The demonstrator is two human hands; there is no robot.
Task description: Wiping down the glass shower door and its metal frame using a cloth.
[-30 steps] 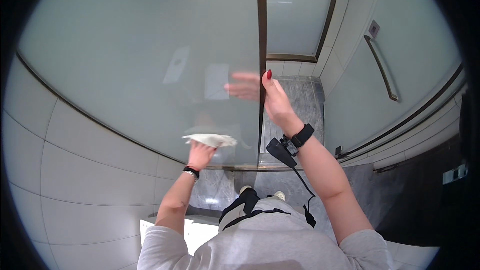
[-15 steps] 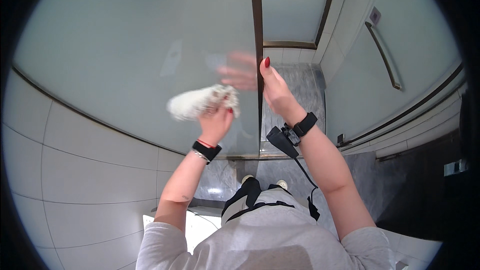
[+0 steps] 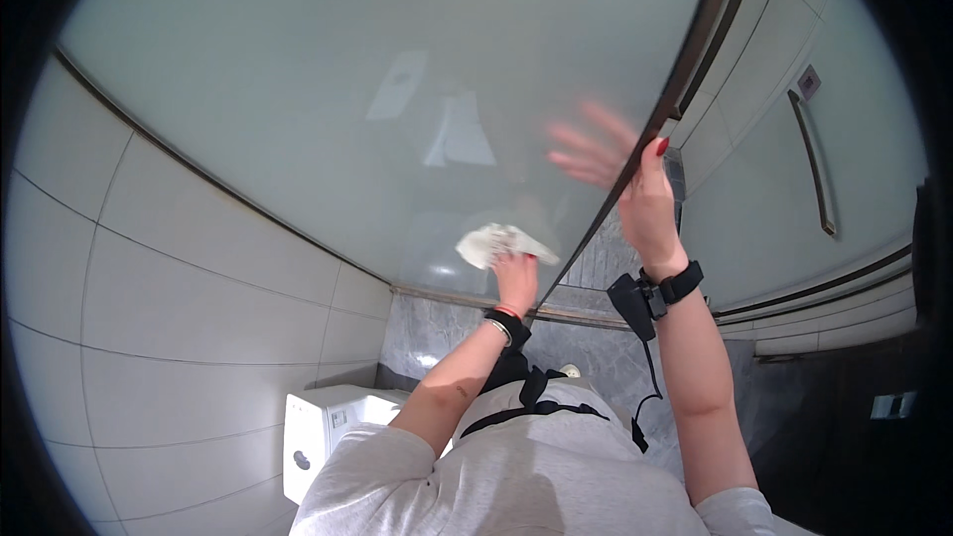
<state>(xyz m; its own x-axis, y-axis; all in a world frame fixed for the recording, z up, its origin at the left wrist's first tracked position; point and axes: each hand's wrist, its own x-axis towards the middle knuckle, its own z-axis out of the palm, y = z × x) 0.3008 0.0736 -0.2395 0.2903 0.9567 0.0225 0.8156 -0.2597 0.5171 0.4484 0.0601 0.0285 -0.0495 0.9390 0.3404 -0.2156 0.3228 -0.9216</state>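
Note:
My left hand (image 3: 516, 280) presses a crumpled white cloth (image 3: 493, 243) against the low part of a frosted glass door (image 3: 328, 69). Its fingers are partly hidden by the cloth. My right hand (image 3: 647, 213) holds the dark frame edge (image 3: 655, 114) of that door, thumb on the near side. The other fingers are behind the pane and show blurred through the glass, spread apart. A black strap with a small device (image 3: 635, 303) and cable sits on my right wrist.
White tiled wall (image 3: 199, 278) runs along the left. A white box-shaped fixture (image 3: 313, 447) stands at lower left. At right is another frosted panel with a long metal handle (image 3: 814, 164). Grey marble floor (image 3: 427, 337) lies below, with a dark sill across it.
The door's free edge has shifted right in view, with my right hand still on it. My left hand and the cloth have moved right and lower along the glass.

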